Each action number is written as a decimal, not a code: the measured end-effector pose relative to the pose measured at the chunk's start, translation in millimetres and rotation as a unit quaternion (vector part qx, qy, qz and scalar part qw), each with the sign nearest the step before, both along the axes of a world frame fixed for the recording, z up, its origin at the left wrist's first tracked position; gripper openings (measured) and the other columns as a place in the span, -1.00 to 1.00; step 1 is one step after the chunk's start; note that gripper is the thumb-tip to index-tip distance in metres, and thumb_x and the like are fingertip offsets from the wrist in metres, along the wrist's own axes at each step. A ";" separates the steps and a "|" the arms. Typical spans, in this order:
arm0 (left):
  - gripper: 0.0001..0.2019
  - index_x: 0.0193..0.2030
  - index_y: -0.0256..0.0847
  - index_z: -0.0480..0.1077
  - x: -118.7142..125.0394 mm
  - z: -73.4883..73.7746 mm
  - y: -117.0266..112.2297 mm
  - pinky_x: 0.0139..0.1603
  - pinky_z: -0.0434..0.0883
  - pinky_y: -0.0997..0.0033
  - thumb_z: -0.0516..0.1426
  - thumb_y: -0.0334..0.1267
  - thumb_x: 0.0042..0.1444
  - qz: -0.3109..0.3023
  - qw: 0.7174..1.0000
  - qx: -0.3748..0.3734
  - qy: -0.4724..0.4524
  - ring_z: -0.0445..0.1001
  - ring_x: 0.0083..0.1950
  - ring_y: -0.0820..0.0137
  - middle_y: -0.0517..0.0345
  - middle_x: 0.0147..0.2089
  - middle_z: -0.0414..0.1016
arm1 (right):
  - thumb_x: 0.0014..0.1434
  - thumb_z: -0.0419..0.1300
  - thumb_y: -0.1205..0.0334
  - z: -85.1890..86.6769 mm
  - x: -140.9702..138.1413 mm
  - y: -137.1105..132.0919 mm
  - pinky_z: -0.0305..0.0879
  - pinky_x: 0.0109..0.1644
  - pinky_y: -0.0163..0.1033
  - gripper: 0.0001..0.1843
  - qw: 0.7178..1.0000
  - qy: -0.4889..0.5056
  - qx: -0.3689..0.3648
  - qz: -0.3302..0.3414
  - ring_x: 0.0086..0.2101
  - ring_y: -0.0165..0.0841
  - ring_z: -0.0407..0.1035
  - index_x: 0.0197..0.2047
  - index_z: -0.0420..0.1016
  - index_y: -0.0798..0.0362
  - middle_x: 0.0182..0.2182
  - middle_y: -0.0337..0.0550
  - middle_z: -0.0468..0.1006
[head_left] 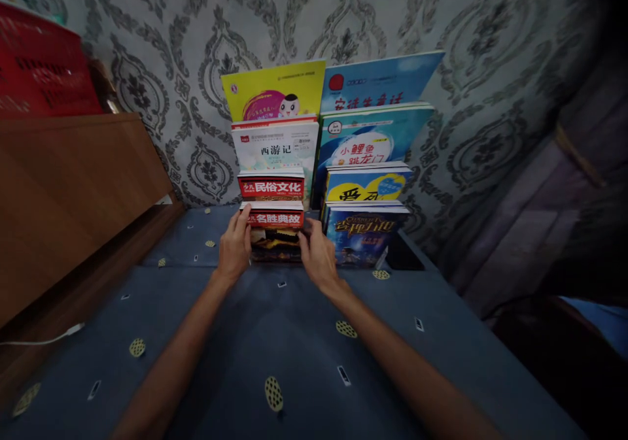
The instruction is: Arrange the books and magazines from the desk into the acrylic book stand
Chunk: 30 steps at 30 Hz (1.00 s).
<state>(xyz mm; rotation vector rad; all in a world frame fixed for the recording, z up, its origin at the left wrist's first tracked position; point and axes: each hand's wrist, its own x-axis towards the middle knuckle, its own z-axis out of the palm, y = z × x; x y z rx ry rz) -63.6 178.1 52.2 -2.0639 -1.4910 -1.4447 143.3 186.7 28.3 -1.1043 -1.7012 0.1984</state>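
Observation:
Two rows of books stand upright against the patterned wall on a blue-grey spotted cloth (275, 335). The front book of the left row, a red-banded book (275, 221), is held on both sides. My left hand (234, 247) grips its left edge, fingers curled round it. My right hand (318, 253) grips its right edge the same way. Behind it stand another red-titled book (271, 187), a white book (275, 147) and a yellow book (275, 92). The right row starts with a dark blue book (363, 234), close beside my right hand.
A wooden headboard or cabinet (63, 191) rises at the left, with a red crate (39, 67) on top and a white cable (44, 338) below. Dark curtains (540, 218) hang at the right. Larger blue books (373, 136) stand at the back right.

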 end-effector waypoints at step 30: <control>-0.55 0.32 -0.19 0.38 6.0 0.9 0.0 0.11 0.49 0.13 0.04 -0.34 0.31 0.027 0.985 -0.091 -0.147 0.62 0.03 0.10 -0.08 0.16 0.59 | 0.33 -0.05 0.28 4.4 -10.9 -2.0 0.36 -0.24 -0.15 -0.61 0.994 -0.076 -0.029 -0.078 -0.31 -0.10 0.55 0.05 0.52 0.15 -0.32 0.08 0.65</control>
